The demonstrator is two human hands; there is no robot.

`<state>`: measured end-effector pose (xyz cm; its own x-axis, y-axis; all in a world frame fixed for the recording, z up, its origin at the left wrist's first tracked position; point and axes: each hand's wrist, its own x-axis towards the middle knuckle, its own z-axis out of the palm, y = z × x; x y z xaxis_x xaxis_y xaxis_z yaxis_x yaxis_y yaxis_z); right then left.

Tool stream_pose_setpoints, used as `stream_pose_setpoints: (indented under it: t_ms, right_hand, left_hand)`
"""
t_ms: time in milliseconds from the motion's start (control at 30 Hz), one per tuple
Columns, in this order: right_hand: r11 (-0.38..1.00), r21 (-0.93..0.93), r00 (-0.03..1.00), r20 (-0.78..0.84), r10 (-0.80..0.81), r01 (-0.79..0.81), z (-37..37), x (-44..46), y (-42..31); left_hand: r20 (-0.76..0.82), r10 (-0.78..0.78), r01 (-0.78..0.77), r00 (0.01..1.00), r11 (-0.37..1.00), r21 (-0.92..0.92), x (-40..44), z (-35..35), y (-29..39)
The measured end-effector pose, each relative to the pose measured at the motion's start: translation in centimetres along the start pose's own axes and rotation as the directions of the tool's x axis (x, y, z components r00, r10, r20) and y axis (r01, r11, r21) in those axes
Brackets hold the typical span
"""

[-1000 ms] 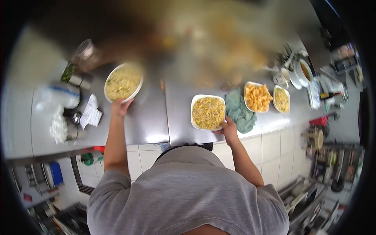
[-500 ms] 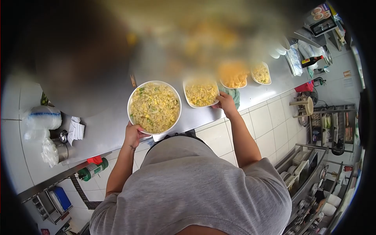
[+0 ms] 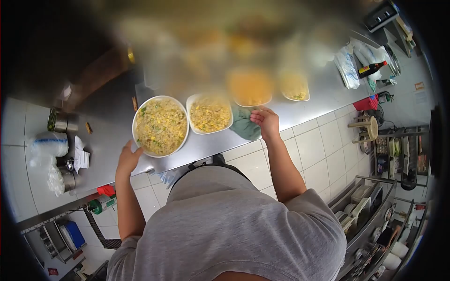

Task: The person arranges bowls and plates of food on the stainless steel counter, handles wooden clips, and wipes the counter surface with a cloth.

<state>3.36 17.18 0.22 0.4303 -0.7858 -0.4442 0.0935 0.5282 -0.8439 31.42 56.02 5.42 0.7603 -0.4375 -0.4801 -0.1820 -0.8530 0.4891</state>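
A large round white bowl of fried rice (image 3: 161, 126) rests on the steel counter. Close against its right side stands a smaller squarish white bowl of fried rice (image 3: 210, 114). My left hand (image 3: 128, 160) is open at the lower left of the round bowl, thumb apart, by its rim; whether it touches the rim I cannot tell. Over the counter's front edge, beside a crumpled green cloth (image 3: 245, 123), my right hand (image 3: 266, 123) is open with fingers stretched out and holds nothing. Farther right are a bowl of orange food (image 3: 253, 90) and another rice bowl (image 3: 296, 89), both partly blurred.
A large blur covers the top of the view. Plastic bags (image 3: 49, 145), metal pots (image 3: 61, 121) and white papers (image 3: 81, 153) lie at the counter's left. A dark sauce bottle (image 3: 371, 70) lies far right. A stool (image 3: 366, 128) and shelving (image 3: 401, 154) stand on the right.
Both hands have let go of the bowls they gripped. The squarish bowl now sits close beside the round one. My left hand has drawn back leftward; the green cloth shows more fully.
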Motion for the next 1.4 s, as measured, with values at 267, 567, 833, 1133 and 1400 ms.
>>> stream_pose_setpoints:
  t_ms: [267, 567, 833, 1133, 1400]
  right_hand:
    - [0.998, -0.064, 0.999, 0.029, -0.022, 0.024, -2.2, 4.8, -4.0]
    - [0.945, -0.291, 0.987, 0.003, -0.158, 0.152, -3.3, 7.4, -4.9]
    - [0.972, -0.235, 0.99, -0.132, -0.04, 0.008, -5.7, 2.1, -3.4]
    - [0.908, -0.314, 0.899, 0.418, -0.129, 0.276, 9.2, -4.4, -3.4]
    - [0.777, -0.455, 0.748, 0.663, -0.03, 0.435, 23.8, -8.3, 0.6]
  left_hand:
    - [-0.183, 0.197, -0.249, 0.963, 0.91, -0.331, -2.8, 1.8, 7.0]
    - [-0.156, 0.255, -0.295, 0.954, 0.891, -0.347, -3.0, 3.0, 10.1]
    - [-0.312, 0.085, -0.157, 0.946, 0.965, -0.212, -0.9, 0.9, 3.6]
    - [-0.468, -0.283, 0.186, 0.837, 0.952, -0.243, 6.2, -5.3, -11.1]
    - [-0.603, 0.089, 0.184, 0.793, 0.908, 0.376, 20.3, -14.2, -22.7]
